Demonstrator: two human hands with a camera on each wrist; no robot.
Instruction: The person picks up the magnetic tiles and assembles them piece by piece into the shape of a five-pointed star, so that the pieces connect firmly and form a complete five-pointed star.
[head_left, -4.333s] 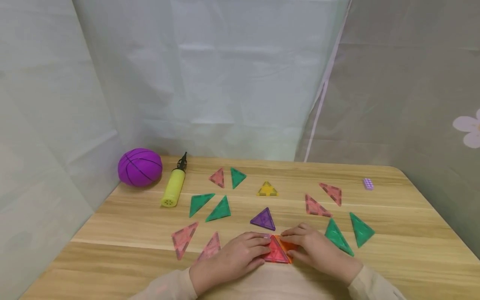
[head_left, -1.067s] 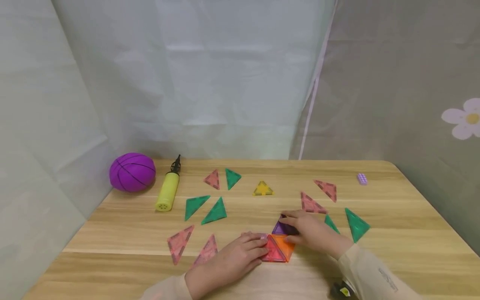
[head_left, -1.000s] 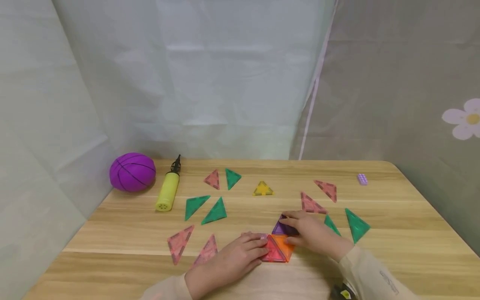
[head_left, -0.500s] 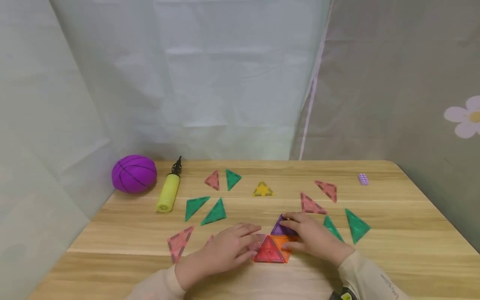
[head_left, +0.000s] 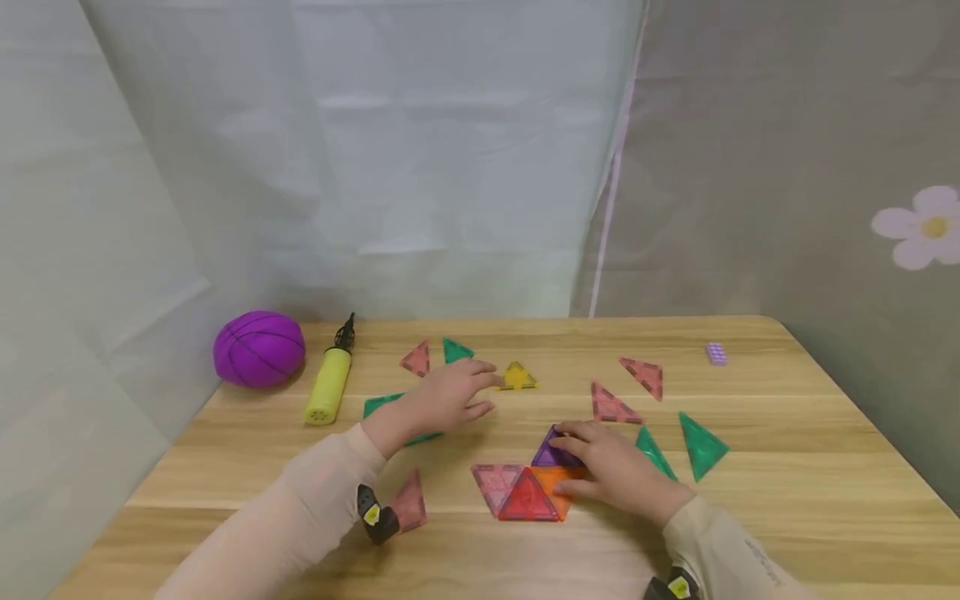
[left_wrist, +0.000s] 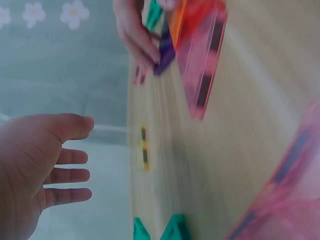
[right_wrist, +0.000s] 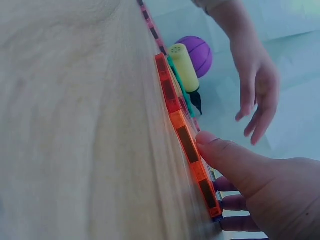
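Note:
My left hand (head_left: 448, 398) reaches over the table with fingers spread and nothing in them. Its fingertips are close to the yellow triangular magnetic tile (head_left: 518, 377); the left wrist view shows the hand (left_wrist: 37, 167) above the tabletop. My right hand (head_left: 611, 467) rests on two tiles: the fingers lie on the purple triangle (head_left: 550, 452), and the thumb touches the orange triangle (head_left: 553, 480), seen edge-on in the right wrist view. Beside the orange tile, a red triangle (head_left: 528, 498) and a pink triangle (head_left: 497, 483) lie edge to edge in one row. The right hand partly covers the purple and orange tiles.
Pink tiles (head_left: 643, 377) and green tiles (head_left: 702, 446) lie scattered on both sides. A purple ball (head_left: 259, 350) and a yellow hand pump (head_left: 328, 387) stand at the back left. A small lilac brick (head_left: 716, 354) sits far right. Fabric walls surround the table.
The purple tile was moved right and down against the orange one by the right hand. My left hand has let go of the red and pink tiles and moved up toward the yellow tile.

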